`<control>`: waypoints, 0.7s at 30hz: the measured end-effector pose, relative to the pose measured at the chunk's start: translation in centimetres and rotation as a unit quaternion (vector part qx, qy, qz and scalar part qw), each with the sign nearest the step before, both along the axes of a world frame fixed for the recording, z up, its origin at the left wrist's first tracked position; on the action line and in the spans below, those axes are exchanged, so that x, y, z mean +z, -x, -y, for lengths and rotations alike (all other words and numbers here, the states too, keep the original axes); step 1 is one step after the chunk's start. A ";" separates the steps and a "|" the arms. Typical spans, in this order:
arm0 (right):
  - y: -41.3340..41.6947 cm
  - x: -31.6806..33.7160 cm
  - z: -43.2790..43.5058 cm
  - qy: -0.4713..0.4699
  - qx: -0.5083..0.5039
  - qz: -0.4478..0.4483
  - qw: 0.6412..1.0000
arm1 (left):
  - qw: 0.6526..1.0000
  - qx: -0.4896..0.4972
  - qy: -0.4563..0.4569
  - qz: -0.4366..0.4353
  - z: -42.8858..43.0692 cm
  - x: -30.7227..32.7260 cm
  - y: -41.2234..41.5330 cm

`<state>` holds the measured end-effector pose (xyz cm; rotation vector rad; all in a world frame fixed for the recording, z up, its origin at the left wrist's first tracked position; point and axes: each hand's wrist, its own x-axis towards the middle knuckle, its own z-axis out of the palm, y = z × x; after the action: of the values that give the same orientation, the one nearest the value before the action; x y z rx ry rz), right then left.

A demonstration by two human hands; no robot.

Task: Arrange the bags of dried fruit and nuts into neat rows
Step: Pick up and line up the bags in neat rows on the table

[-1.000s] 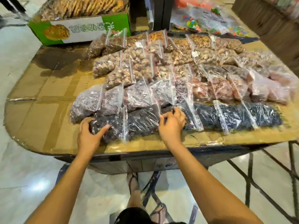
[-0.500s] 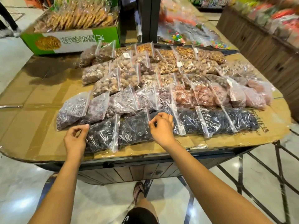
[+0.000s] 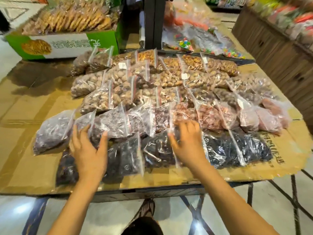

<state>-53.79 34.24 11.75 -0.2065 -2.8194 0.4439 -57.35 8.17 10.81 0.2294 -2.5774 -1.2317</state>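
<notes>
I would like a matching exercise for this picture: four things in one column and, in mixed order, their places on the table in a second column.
Things:
1. green box
2. black dried fruit bags
3. pink dried fruit bags
4. left hand

Places:
a. nearest row, along the front edge
b. far left corner
c. right end of the second row
d. spread open over the dark bags at the near left

Pairs: 1-b, 2-a, 3-c, 4-d

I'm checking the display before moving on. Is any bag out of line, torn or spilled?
No spill or tear shows. The clear bag of purplish dried fruit at the left end of the second row sits angled and juts left past the front row of dark fruit bags. Both hands are blurred.
</notes>
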 end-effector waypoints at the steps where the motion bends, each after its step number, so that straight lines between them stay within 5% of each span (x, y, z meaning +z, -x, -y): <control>1: 0.0 0.2 -2.4 -0.011 -0.034 0.006 0.999 | 1.000 -0.020 0.005 -0.010 -2.4 0.8 0.0; 4: -0.8 0.2 -9.5 -0.007 -0.160 0.012 0.987 | 0.987 -0.160 0.011 -0.031 -10.1 2.6 0.5; 7: -2.2 0.3 -16.1 0.025 -0.262 -0.004 0.965 | 0.945 -0.307 0.110 -0.012 -17.5 2.9 1.8; 12: -3.3 -0.7 -26.6 0.058 -0.287 0.045 0.955 | 0.872 -0.424 0.240 0.036 -28.3 2.6 3.2; 15: -2.6 -0.9 -31.5 0.069 -0.221 0.096 0.968 | 0.839 -0.448 0.308 0.022 -34.4 2.1 3.8; 18: -0.3 -0.7 -34.8 -0.022 -0.048 0.176 0.983 | 0.801 -0.450 0.391 0.062 -39.0 0.9 5.2; 21: 2.7 -0.6 -35.9 -0.013 0.102 0.226 0.969 | 0.781 -0.436 0.434 0.105 -41.3 0.3 6.4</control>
<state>-56.50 70.10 11.11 -0.0074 -3.3110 0.4496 -63.78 49.42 11.14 -1.1772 -3.2082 0.0097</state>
